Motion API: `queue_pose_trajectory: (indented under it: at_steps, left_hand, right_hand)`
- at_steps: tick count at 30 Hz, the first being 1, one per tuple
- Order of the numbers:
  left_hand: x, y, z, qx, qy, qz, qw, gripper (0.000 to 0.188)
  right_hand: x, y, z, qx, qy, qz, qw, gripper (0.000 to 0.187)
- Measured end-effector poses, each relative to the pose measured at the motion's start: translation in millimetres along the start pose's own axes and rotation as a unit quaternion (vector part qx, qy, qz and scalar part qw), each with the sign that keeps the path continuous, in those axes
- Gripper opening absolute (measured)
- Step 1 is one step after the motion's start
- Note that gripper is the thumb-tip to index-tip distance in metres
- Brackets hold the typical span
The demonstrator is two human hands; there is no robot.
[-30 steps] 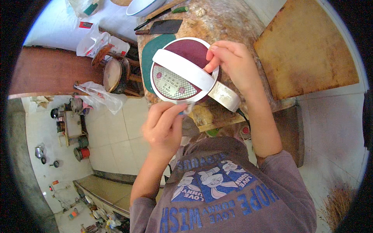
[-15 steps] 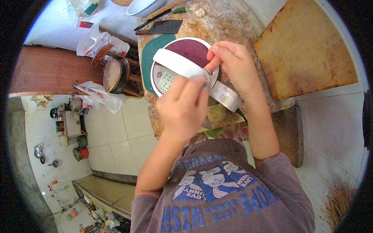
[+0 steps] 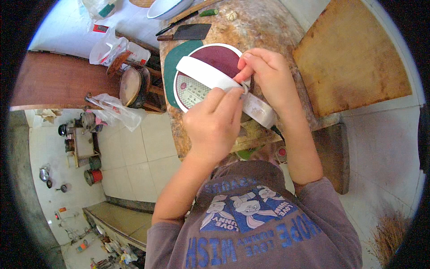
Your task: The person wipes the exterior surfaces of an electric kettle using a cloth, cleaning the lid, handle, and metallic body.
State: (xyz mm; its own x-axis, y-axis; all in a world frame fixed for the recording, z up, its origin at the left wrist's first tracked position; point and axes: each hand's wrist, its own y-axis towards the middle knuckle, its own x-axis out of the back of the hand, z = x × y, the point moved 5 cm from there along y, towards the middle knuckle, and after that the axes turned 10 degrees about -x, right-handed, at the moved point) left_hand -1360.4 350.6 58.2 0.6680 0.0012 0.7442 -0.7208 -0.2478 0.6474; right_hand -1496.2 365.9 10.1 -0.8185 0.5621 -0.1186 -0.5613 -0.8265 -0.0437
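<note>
My left hand point(image 3: 214, 119) is closed in a pinch over the near side of a round lidded appliance that looks like a rice cooker point(image 3: 218, 57). Opposite it, my right hand point(image 3: 270, 77) has thumb and fingers pressed together. Between the fingertips of both hands is a small grey-white thing point(image 3: 246, 87), too small and half covered to tell its kind. The cooker has a maroon lid, a white carrying handle point(image 3: 204, 69) across it and a silver button panel point(image 3: 190, 92). From its near right side juts a white housing point(image 3: 260, 112) with a black cord point(image 3: 278, 133).
Beyond the cooker on the mottled table point(image 3: 260, 33) lie a cleaver point(image 3: 192, 32), a cucumber piece point(image 3: 208, 12) and a garlic bulb point(image 3: 232, 16). A green board point(image 3: 169, 67) reaches past the cooker's left. A white basin point(image 3: 168, 8) stands at the back; a wooden panel point(image 3: 354, 58) is at right.
My left hand has shifted slightly, its fingertips now closer to the right hand's. The grey-white thing shows more clearly between them. The cooker stays in place.
</note>
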Motion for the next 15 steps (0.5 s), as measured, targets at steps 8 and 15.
queue_pose_trajectory:
  at_steps: [8, 15]
  left_hand:
    - [7.7, 15.3, -2.5, -0.002, 0.079, -0.002, 0.997, 0.013]
    - [20.0, 26.0, 10.2, -0.014, 0.098, -0.020, 0.995, 0.011]
  right_hand:
    - [-0.2, 2.5, 2.2, 0.021, -0.035, -0.011, 0.999, 0.025]
    - [3.1, 1.4, 8.0, 0.029, -0.066, -0.013, 0.997, 0.028]
